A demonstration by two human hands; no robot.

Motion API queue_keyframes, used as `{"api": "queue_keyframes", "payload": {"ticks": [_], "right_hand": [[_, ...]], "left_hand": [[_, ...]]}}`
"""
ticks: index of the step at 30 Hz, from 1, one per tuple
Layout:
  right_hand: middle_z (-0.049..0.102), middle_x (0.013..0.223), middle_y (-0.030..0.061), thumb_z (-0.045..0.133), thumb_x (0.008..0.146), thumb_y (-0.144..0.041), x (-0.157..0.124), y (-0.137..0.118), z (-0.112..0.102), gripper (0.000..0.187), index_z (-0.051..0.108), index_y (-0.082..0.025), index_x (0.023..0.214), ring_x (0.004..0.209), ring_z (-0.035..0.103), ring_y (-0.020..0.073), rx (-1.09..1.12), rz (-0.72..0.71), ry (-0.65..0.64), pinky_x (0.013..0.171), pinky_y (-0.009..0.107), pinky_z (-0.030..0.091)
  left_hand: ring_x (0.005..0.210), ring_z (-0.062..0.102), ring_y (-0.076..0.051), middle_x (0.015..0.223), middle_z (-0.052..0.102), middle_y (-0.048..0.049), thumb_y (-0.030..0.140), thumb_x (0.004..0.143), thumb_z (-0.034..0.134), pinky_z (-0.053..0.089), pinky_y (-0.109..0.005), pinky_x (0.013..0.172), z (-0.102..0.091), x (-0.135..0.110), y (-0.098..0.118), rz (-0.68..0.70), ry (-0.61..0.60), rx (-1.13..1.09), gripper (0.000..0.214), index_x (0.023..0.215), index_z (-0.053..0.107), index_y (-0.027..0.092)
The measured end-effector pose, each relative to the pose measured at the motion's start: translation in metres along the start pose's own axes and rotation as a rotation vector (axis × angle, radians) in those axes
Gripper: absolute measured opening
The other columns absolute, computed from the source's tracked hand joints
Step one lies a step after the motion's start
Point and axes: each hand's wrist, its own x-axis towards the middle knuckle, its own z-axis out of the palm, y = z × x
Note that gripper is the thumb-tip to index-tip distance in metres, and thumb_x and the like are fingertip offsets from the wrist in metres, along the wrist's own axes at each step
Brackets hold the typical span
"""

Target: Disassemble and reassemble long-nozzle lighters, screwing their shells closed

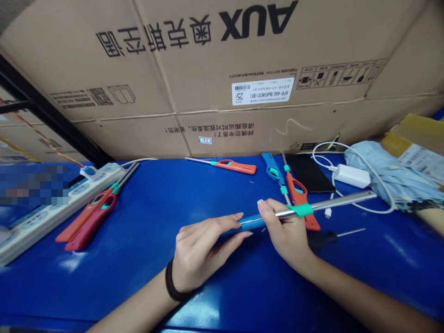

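Blue-handled, the lighter (301,210) I see right of frame centre is gripped by left hand (200,249) and right hand (289,236).

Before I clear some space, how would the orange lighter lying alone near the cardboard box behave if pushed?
The orange lighter probably slides readily on the glossy tabletop. Its flat-lying handle should resist rolling, and its metal tube looks stiff.

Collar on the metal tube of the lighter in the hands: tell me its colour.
Mint green; the collar shows best in the head view, the only one.
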Motion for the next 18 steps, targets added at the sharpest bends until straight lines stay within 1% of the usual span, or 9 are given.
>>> {"api": "queue_keyframes", "payload": {"ticks": [3,7,10,12,16,18], "right_hand": [[0.022,0.053,-0.0051,0.046,0.088,-0.033,-0.0011,-0.0004,-0.0011,0.041,0.025,-0.021,0.055,0.049,0.023,0.0093,0.013,-0.018,-0.010,0.046,0.025,0.022],[0.025,0.052,-0.0050,0.046,0.088,-0.033,-0.0023,-0.0008,-0.0015,0.039,0.028,-0.021,0.055,0.049,0.027,0.0098,0.040,-0.024,-0.037,0.047,0.025,0.024],[0.027,0.052,-0.0050,0.046,0.089,-0.034,-0.0022,-0.0024,-0.0016,0.039,0.030,-0.021,0.056,0.049,0.030,0.0101,0.068,-0.010,-0.063,0.048,0.025,0.025],[0.028,0.052,-0.0050,0.045,0.089,-0.035,-0.0016,-0.0042,-0.0017,0.039,0.030,-0.022,0.056,0.049,0.030,0.0101,0.082,0.005,-0.074,0.048,0.025,0.026],[0.030,0.052,-0.0053,0.044,0.090,-0.037,0.0000,-0.0051,-0.0003,0.040,0.030,-0.021,0.056,0.049,0.031,0.0095,0.096,0.050,-0.088,0.047,0.025,0.026],[0.029,0.052,-0.0057,0.046,0.090,-0.040,0.0007,-0.0022,0.0021,0.041,0.030,-0.021,0.056,0.048,0.031,0.0089,0.129,0.107,-0.103,0.047,0.024,0.026]], "left_hand": [[0.081,0.072,-0.014,0.089,0.075,-0.0021,0.013,0.074,0.074,0.057,-0.017,0.075,-0.0038,0.0020,0.0001,0.074,0.019,0.027,0.023,0.093,0.063,0.015],[0.078,0.073,-0.015,0.088,0.076,-0.0011,0.012,0.073,0.075,0.059,-0.018,0.075,-0.0074,0.0046,0.0011,0.152,0.055,0.089,0.026,0.096,0.064,0.015],[0.077,0.073,-0.015,0.086,0.076,-0.0004,0.012,0.073,0.075,0.059,-0.018,0.074,-0.0084,0.0061,0.0024,0.155,0.065,0.102,0.024,0.094,0.064,0.015],[0.078,0.073,-0.015,0.087,0.076,-0.0016,0.011,0.072,0.075,0.059,-0.018,0.075,-0.0088,0.0065,0.0022,0.156,0.060,0.107,0.023,0.093,0.064,0.014],[0.084,0.072,-0.015,0.094,0.075,-0.0036,0.010,0.073,0.074,0.057,-0.021,0.079,-0.0091,0.0050,-0.0027,0.175,0.031,0.112,0.025,0.096,0.064,0.014],[0.085,0.071,-0.015,0.097,0.074,-0.0036,0.010,0.074,0.073,0.057,-0.021,0.080,-0.0080,0.0031,-0.0072,0.169,0.011,0.115,0.024,0.096,0.065,0.015]]}}
